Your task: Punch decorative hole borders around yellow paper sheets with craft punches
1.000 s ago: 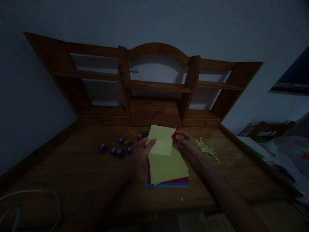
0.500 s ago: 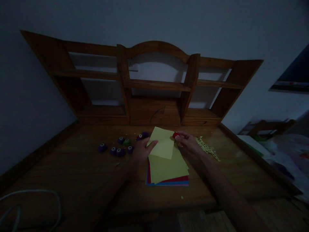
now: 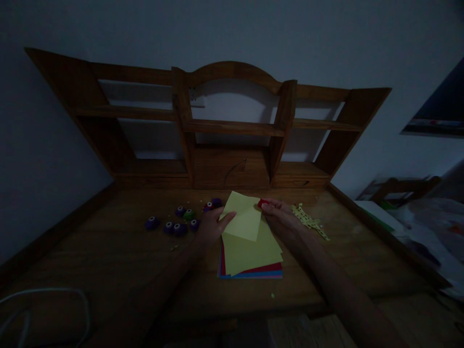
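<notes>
The small red tool (image 3: 262, 203), gripped in the right hand (image 3: 282, 216), sits at the far right corner of the yellow sheet (image 3: 242, 222), whose left edge the left hand (image 3: 210, 227) pinches, above the paper stack (image 3: 252, 256) on the counter (image 3: 119, 251)

Wooden desk (image 3: 108, 246) with colored paper stack (image 3: 250, 256), purple and green punches (image 3: 179, 229), yellow strips (image 3: 308, 220).
</notes>
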The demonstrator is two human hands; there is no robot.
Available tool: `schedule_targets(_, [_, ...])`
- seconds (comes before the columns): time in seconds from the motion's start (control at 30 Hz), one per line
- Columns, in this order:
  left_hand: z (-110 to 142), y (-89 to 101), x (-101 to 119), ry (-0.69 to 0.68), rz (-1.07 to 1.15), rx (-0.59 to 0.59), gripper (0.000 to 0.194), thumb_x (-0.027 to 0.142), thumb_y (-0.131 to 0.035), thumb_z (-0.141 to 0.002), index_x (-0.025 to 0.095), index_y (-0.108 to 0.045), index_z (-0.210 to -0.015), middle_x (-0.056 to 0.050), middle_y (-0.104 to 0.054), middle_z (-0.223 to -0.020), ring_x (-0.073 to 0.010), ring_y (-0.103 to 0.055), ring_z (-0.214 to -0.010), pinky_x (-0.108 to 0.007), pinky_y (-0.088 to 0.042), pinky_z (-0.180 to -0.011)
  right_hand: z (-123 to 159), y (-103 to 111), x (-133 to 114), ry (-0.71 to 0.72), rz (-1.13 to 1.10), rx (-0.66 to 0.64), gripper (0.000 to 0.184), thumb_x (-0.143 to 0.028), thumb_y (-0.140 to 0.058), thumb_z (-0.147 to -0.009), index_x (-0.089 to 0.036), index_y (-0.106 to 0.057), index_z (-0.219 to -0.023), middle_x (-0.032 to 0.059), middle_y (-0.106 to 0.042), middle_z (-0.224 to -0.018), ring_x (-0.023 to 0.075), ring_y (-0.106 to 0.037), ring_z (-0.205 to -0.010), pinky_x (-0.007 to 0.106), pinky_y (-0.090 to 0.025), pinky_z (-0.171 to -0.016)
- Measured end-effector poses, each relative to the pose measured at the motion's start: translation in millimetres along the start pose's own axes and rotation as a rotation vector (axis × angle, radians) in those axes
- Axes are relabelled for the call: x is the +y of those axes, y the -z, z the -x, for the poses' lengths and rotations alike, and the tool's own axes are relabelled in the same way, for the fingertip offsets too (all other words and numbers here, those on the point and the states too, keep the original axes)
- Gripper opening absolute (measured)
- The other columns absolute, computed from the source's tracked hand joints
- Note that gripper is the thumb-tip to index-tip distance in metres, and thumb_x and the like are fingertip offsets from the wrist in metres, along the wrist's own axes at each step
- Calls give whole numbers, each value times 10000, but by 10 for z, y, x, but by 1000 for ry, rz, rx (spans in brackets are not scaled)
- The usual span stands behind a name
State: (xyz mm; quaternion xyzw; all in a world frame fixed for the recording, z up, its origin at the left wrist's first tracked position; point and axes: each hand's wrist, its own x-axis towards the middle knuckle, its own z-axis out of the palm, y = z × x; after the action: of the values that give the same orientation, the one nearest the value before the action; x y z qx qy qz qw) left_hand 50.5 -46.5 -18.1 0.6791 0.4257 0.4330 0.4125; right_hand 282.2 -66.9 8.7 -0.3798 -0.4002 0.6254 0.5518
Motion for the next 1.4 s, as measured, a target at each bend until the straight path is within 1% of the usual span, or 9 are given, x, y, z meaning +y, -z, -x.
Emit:
schedule_targets(0.27, [5,14,7,16,-13,-25,372,476,-583,-819,146,-692,-952,-87,-737,-840,-229,-674,-721,-290,-505,-593,-34,46,44,-30,-16,0,294,-267,-797,-672,-188,-690,-934,58,-727,-951,197,-680,-847,362,-509,-833])
schedule_targets(0.67, [38,6,100,32,30,-72,348,472,-576,-829,165,-689,-945,-83,-736,-897,-246,-683,-765,-316,-522,-633,-47,37,92,41,21,90,229,-274,-810,-642,-201,-716,-838,43,-733,-904,203,-669,-852,336,-505,-810])
schedule_targets(0.77, [17,52,207,-31,111,-1,362,448,-594,-826,182,-644,-1065,-82,-707,-1051,-241,-670,-910,-322,-528,-749,-42,22,115,45,52,112,237,-277,-818,-627,-209,-715,-830,37,-730,-915,197,-663,-869,318,-495,-785])
schedule_targets(0.87, [-38,121,315,-105,173,116,426,432,-616,-814,199,-579,-1169,-86,-647,-1197,-227,-609,-1082,-331,-484,-900,-22,-41,142,30,135,118,281,-298,-832,-594,-210,-714,-833,33,-728,-852,179,-656,-779,299,-482,-707])
schedule_targets(0.93, [-75,147,340,-96,185,67,447,475,-603,-810,192,-594,-1156,-106,-624,-1236,-239,-590,-1120,-344,-464,-937,7,-113,157,24,194,123,298,-304,-843,-565,-212,-717,-819,25,-723,-804,165,-645,-726,284,-467,-665])
schedule_targets(1.07, [-117,116,267,43,373,-242,663,666,-550,-749,165,-593,-1182,-165,-609,-1250,-308,-597,-1111,-398,-500,-879,77,-270,166,-1,232,75,284,-313,-846,-553,-229,-720,-793,19,-725,-780,160,-639,-689,268,-445,-606])
schedule_targets(1.13, [-129,87,216,74,452,-329,724,687,-572,-720,153,-580,-1209,-179,-585,-1277,-324,-576,-1143,-409,-493,-894,104,-326,161,6,228,61,291,-318,-851,-537,-226,-720,-780,18,-723,-740,167,-637,-663,268,-428,-572])
schedule_targets(1.27, [-163,52,158,59,539,-329,718,658,-662,-663,131,-620,-1149,-196,-586,-1268,-331,-558,-1169,-424,-459,-948,136,-381,147,-11,231,56,302,-325,-861,-517,-218,-729,-766,9,-709,-676,156,-609,-577,279,-401,-549])
schedule_targets(1.4, [-179,14,136,73,592,-224,670,667,-661,-648,130,-667,-1046,-192,-654,-1162,-325,-625,-1068,-431,-486,-904,148,-392,124,-13,229,53,278,-314,-857,-522,-232,-730,-756,10,-713,-706,160,-614,-607,295,-417,-585])
